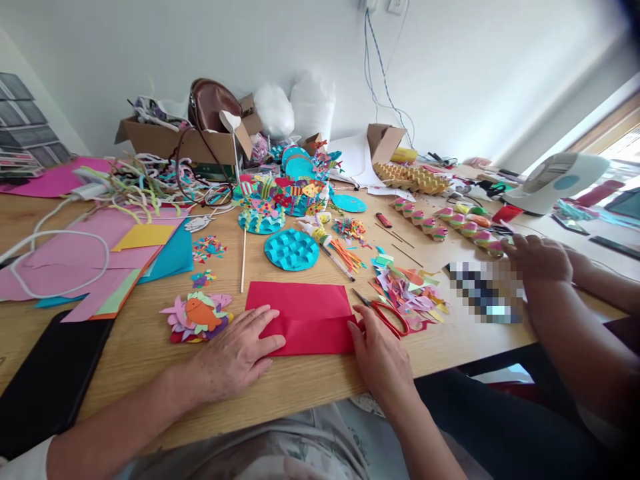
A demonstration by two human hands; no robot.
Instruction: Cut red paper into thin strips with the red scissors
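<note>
A red sheet of paper (305, 307) lies flat before me on the wooden table, with a crease or fold line running across its middle. My left hand (240, 347) rests on its left side, fingers spread and pressing lightly on the paper. At the right edge, my right hand (383, 353) has its thumb and curled fingers on the paper's margin. Red-handled scissors (390, 317) lie open just beyond the right hand. Left of the paper is a pile of cut paper fish (203, 317), an orange one on top.
Blue honeycomb paper discs (291, 250) and decorated fish crafts (280, 193) stand behind the paper. Paper scraps (407, 290) lie to the right, beside a co-worker's hand (540, 257). Coloured sheets (90, 250) and a black phone-like slab (53, 380) are at left.
</note>
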